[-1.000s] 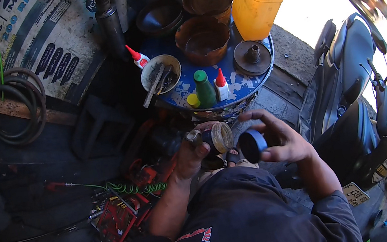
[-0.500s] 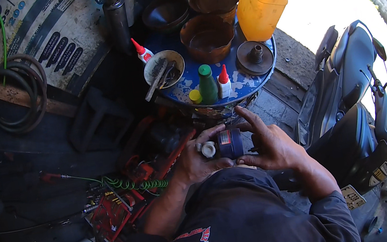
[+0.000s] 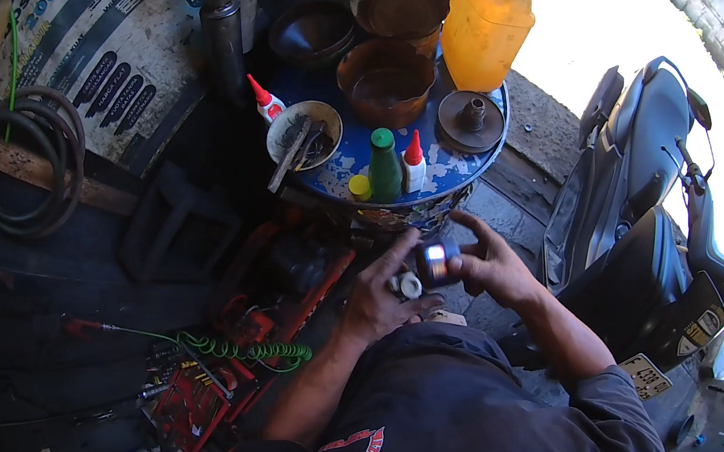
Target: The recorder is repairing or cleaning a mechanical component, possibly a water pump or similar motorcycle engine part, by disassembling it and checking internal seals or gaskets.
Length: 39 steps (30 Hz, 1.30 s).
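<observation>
In front of my belly I hold a short, dark blue cylindrical part (image 3: 432, 273) with a label on its side and a bright glint. A pale round fitting (image 3: 410, 286) sits at its left, by my left palm. My left hand (image 3: 375, 297) is closed around that fitting side, with the index finger stretched along the top. My right hand (image 3: 498, 273) grips the cylinder's right side with thumb and fingers, its index finger raised. What lies behind the fingers is hidden.
Ahead stands a blue drum (image 3: 341, 182) bearing a yellow-orange jug (image 3: 486, 25), rusty pans (image 3: 389, 96), a bowl of tools (image 3: 280, 130), a green bottle (image 3: 386, 171) and glue bottles. A scooter (image 3: 628, 186) is parked right. Lower left are a red tool tray (image 3: 196, 400) and a green coiled hose (image 3: 243, 339).
The cylinder has turned and tilted in my hands, so its label now catches the light. My right fingers have curled in closer around it. The view has shifted slightly.
</observation>
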### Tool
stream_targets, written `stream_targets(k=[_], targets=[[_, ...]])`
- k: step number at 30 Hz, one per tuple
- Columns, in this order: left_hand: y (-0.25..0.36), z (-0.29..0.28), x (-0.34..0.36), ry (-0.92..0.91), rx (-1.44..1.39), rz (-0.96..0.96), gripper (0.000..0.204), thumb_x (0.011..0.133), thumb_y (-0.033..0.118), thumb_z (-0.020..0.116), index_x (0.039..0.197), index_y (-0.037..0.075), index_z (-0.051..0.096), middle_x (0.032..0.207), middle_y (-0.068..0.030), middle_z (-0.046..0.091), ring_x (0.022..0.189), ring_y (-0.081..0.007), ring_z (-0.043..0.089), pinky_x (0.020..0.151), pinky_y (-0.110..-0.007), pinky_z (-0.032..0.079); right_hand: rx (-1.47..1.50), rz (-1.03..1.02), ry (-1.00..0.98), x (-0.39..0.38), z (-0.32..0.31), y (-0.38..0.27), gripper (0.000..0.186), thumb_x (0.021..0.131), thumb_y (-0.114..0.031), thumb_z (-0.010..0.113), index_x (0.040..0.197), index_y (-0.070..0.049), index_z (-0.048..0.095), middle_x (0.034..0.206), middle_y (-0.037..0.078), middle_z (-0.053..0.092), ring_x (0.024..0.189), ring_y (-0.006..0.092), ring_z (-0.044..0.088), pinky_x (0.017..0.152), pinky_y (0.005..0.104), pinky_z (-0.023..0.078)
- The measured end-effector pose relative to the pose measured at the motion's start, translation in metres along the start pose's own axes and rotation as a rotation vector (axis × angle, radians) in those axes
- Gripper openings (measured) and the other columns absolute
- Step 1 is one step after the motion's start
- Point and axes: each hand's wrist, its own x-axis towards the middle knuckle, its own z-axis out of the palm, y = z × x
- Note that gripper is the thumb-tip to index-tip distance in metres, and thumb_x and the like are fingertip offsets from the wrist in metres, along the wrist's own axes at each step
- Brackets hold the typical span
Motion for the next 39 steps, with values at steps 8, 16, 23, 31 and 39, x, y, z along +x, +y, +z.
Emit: stream_targets(k=[8,16,23,31,39], targets=[[0.000,-0.001,0.008,0.421,-1.253,-0.842,0.043,0.096,0.045,0.049,0.111,0.006,0.058,0.102,-0.0147,0.068,0.091,-0.0263,0.068,0.078,-0.040,0.058,-1.119,-0.350,0.614,0.119,-0.042,-0.005,0.100,0.078,-0.035,0.077,0.153,-0.003,0.018,0.109,0.030,0.067,0.091,0.0428,0.070,0.075,0.0487,0.056],[0.026,-0.032,0.007,0.503,-1.247,-0.451,0.037,0.101,0.038,0.048,0.120,0.006,0.055,0.110,-0.0142,0.065,0.102,-0.0223,0.064,0.089,-0.038,0.054,-0.965,-0.451,0.702,0.123,-0.050,0.000,0.084,0.086,-0.032,0.072,0.152,-0.007,0.028,0.110,0.022,0.070,0.097,0.0399,0.069,0.087,0.0468,0.054],[0.041,-0.038,0.012,0.534,-1.076,-0.308,0.040,0.105,0.037,0.045,0.128,0.005,0.049,0.115,-0.0152,0.063,0.104,-0.0213,0.063,0.091,-0.037,0.053,0.472,-0.414,-0.162,0.000,0.020,-0.004,0.058,0.090,-0.010,0.060,0.144,0.001,0.042,0.082,0.010,0.064,0.051,0.0073,0.049,0.045,0.0213,0.037],[0.045,-0.033,0.021,0.507,-1.004,-0.266,0.042,0.103,0.041,0.047,0.128,0.006,0.048,0.119,-0.0187,0.061,0.104,-0.0278,0.065,0.091,-0.042,0.056,0.247,-0.186,-0.336,-0.019,0.067,-0.015,0.063,0.087,-0.006,0.056,0.149,-0.004,0.040,0.084,0.004,0.061,0.079,0.0095,0.055,0.075,0.0250,0.044],[0.049,-0.031,0.018,0.501,-0.955,-0.262,0.041,0.104,0.040,0.045,0.128,0.006,0.048,0.119,-0.0186,0.060,0.102,-0.0255,0.064,0.090,-0.041,0.054,0.038,-0.341,-0.317,-0.011,0.077,-0.011,0.064,0.086,-0.003,0.054,0.149,-0.004,0.040,0.083,0.004,0.059,0.078,0.0110,0.056,0.076,0.0270,0.046]])
